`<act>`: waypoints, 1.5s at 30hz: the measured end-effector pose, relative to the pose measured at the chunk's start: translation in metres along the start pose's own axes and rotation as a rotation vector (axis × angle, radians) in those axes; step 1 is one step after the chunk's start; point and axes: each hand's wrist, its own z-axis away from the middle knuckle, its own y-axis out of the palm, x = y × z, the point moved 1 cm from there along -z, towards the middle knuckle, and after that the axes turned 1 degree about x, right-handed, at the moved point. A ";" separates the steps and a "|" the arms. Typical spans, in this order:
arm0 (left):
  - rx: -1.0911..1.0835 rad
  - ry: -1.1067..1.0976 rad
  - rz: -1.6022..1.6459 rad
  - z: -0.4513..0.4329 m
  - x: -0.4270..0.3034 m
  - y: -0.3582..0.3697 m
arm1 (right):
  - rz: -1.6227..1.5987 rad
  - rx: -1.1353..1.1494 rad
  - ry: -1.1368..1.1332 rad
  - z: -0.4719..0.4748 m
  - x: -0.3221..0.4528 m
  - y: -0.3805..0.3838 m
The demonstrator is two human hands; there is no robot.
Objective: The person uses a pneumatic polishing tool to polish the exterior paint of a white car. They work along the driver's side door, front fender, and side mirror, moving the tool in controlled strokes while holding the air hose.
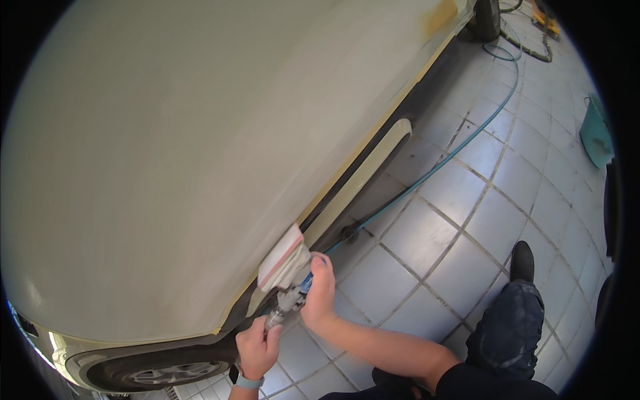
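In front of me is a pale, matte vehicle side panel, edged along its bottom with yellow masking tape. My left hand, with a wristband at the wrist, closes around one end of a grey air-tool-like fitting. My right hand grips its other, blue end, close to the panel's lower edge. Just beyond the right fingers, a folded white cloth with a reddish stripe lies against the panel edge. Whether the right fingers also hold the cloth is hidden.
A teal hose runs across the white floor tiles. A pale side step juts out below the panel. One wheel sits at lower left, another tyre at the top. A green bucket stands far right. My shoe is on the tiles.
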 end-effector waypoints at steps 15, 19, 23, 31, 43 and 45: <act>-0.065 -0.197 -0.106 0.075 0.052 -0.045 | 0.185 0.171 0.231 0.083 -0.060 0.013; -0.069 -0.168 -0.098 0.056 0.030 -0.034 | 0.208 0.150 0.101 0.062 -0.039 0.009; -0.048 -0.177 -0.091 0.026 -0.015 -0.019 | 0.190 0.086 0.055 0.035 0.000 0.012; -0.029 -0.225 -0.112 -0.036 -0.096 0.019 | 0.191 0.014 0.022 -0.031 0.076 0.007; 0.012 -0.181 -0.146 -0.156 -0.225 0.083 | 0.111 -0.083 -0.006 -0.143 0.215 -0.001; 0.011 -0.156 -0.135 -0.176 -0.246 0.094 | 0.087 -0.089 -0.040 -0.159 0.244 -0.002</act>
